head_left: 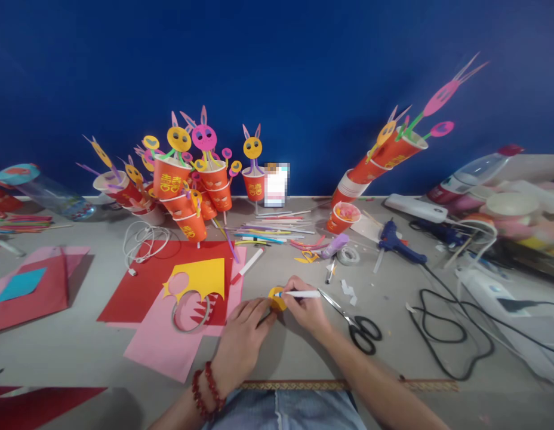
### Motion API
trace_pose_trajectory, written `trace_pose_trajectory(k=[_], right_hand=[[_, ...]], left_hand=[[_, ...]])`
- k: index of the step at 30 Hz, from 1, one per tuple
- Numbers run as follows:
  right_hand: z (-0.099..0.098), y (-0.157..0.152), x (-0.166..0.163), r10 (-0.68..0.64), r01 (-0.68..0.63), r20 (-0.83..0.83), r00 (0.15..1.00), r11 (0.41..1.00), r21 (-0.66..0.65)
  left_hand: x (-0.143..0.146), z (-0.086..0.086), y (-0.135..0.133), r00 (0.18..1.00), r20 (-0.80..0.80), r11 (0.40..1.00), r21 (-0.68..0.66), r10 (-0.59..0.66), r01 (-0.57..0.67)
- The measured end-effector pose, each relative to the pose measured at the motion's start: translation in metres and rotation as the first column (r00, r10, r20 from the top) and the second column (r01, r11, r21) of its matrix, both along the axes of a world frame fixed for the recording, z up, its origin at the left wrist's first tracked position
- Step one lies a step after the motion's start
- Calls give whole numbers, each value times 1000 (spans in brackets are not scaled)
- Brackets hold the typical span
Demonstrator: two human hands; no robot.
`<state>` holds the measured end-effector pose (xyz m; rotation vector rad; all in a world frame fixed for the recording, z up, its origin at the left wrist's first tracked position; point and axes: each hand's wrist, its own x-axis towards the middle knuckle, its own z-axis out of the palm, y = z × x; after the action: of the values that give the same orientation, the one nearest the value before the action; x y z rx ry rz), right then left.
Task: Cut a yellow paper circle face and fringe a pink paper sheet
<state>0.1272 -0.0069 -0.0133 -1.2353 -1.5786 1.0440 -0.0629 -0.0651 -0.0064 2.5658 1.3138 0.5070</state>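
Observation:
A small yellow paper disc (276, 297) lies on the grey table near the front edge. My left hand (243, 334) presses on its near-left side with closed fingers. My right hand (306, 310) pinches a white marker (299, 294), and the marker's tip touches the disc. Left of my hands a yellow sheet (200, 276) with round cut-outs lies on red paper (138, 286) and pink paper (165, 346), with a tape ring (190, 313) on top. A red bead bracelet (205, 388) circles my left wrist.
Black-handled scissors (360, 328) lie just right of my right hand. A blue glue gun (396, 242) and black cables (442, 334) sit further right. Orange paper cups with bunny toppers (187, 179) stand at the back, with loose straws (272, 233) in front of them. Another stack of cups (375, 167) leans at back right.

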Motion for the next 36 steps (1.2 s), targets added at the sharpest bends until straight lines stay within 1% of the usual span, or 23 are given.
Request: trace_pose_trajectory(k=[7,12,18,26,30,36], right_hand=[[-2,0,0,3,-3,26,1000,1000,3],[0,0,0,1,-1,28,1000,1000,5],[6,2,0,57,-58,64,996,998,13],[-3,1,-1,25,-28,86,996,999,37],[-5,1,0,41,-45,110,993,998,41],[-5,1,0,55,-64,152,987,997,53]], left_hand=[[-1,-1,1,1000,-20,1000,-23,-11,11],[-1,0,1,999,-31,1000,-5,-6,6],[-1,0,1,999,-31,1000,-20,-15,14],[-1,3,1,1000,-15,1000,-20,-9,9],[-1,3,1,999,-44,1000,-9,-4,4],[-2,2,1,999,-37,1000,-18,-7,7]])
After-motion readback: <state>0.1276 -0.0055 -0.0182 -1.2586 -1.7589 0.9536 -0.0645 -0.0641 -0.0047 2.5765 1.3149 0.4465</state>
